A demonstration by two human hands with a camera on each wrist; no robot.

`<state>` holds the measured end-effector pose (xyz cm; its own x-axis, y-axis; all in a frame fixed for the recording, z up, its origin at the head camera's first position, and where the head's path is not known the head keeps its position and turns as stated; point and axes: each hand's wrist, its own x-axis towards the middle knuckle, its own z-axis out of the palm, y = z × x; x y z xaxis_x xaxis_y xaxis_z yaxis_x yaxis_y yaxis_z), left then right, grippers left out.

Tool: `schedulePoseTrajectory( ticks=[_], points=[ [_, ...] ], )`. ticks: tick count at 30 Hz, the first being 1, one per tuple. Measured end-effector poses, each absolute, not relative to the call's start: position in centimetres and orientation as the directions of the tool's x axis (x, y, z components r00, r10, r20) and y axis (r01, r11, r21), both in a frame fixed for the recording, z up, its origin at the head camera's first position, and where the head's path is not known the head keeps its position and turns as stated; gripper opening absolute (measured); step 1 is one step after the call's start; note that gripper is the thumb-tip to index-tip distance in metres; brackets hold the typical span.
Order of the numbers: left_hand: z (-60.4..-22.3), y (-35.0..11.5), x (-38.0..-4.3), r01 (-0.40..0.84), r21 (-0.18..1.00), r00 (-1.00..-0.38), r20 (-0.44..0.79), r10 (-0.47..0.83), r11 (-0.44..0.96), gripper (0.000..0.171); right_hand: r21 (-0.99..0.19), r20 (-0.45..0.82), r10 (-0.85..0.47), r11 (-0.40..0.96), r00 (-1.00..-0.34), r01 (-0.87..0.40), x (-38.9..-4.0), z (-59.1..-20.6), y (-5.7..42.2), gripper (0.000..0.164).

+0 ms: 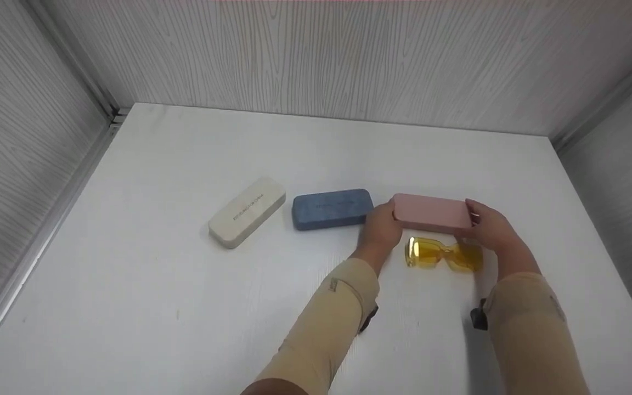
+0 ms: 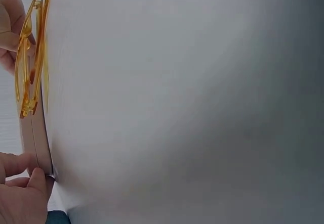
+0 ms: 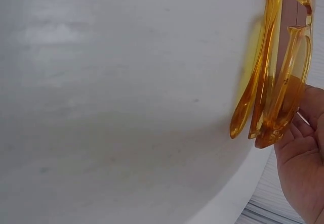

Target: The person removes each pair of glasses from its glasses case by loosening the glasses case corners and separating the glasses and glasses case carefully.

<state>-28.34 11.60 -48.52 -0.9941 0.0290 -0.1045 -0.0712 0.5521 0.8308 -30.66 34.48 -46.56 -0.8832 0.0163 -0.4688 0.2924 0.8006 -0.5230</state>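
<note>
A pink glasses case (image 1: 431, 211) lies closed on the white table, held at its two ends. My left hand (image 1: 383, 226) grips its left end; in the left wrist view the thumb and fingers (image 2: 36, 178) pinch the case's edge near its seam. At the other end my right hand (image 1: 492, 224) grips the right side. Just in front of the case sit yellow-lensed glasses (image 1: 443, 254) with folded temples, untouched by either hand. The right wrist view shows these glasses close up, partly covering the case and the right hand.
A blue glasses case (image 1: 332, 209) lies just left of the left hand. Further left a cream glasses case (image 1: 247, 212) lies at a slant. The white table (image 1: 184, 323) meets wood-grain panels at the back and sides.
</note>
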Motion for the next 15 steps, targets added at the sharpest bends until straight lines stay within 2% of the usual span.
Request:
schedulePoseTrajectory(
  ticks=[4,9,15],
  points=[
    [-48.5,11.2,-28.2,-0.034,0.842,-0.995,-0.081,0.063,0.539,0.044,-0.535,-0.453,0.002,0.800,-0.891,0.273,-30.4,-46.0,34.5,0.085],
    [-48.4,10.5,-28.0,0.017,0.891,-0.994,-0.032,0.100,0.453,0.047,-0.575,-0.396,-0.025,0.786,-0.918,0.227,-30.0,-45.0,34.8,0.084],
    [-47.1,9.2,-27.8,-0.095,0.932,-0.982,-0.146,0.123,0.350,0.056,-0.631,-0.342,-0.058,0.754,-0.938,0.183,-29.5,-43.4,34.9,0.076]
  ],
)
